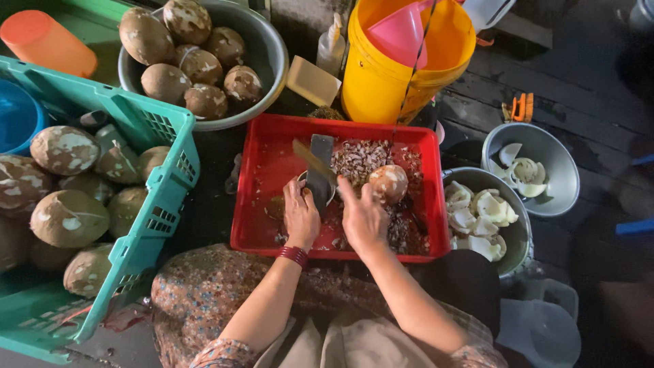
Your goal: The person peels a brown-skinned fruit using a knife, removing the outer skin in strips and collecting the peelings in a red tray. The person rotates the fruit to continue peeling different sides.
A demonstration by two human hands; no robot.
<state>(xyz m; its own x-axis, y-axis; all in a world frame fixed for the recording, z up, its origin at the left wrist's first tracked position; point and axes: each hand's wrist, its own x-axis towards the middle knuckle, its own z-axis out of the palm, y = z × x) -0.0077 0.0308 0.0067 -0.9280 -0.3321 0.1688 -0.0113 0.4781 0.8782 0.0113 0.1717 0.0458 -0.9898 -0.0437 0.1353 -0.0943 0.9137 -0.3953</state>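
— Which step is this?

— Husking, I'd judge. The left hand (300, 217) is curled over a small round coconut (315, 193) in the shallow red plastic tub (253, 225); the right hand (363, 219) seems closed around the broad steel cleaver (320, 170).

— Next move?

— A steady, controlled cut, fingers clear.

— Anything unclear?

— The coconut is mostly hidden and the cleaver's handle grip can't be made out.

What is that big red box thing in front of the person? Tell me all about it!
The red rectangular plastic tub sits level on the dark floor, close to the person's lap. It looks smooth, with low walls and rounded corners. Inside lie brown husk shavings and a round, partly peeled coconut. The left hand and right hand are over it, at a flat metal blade.
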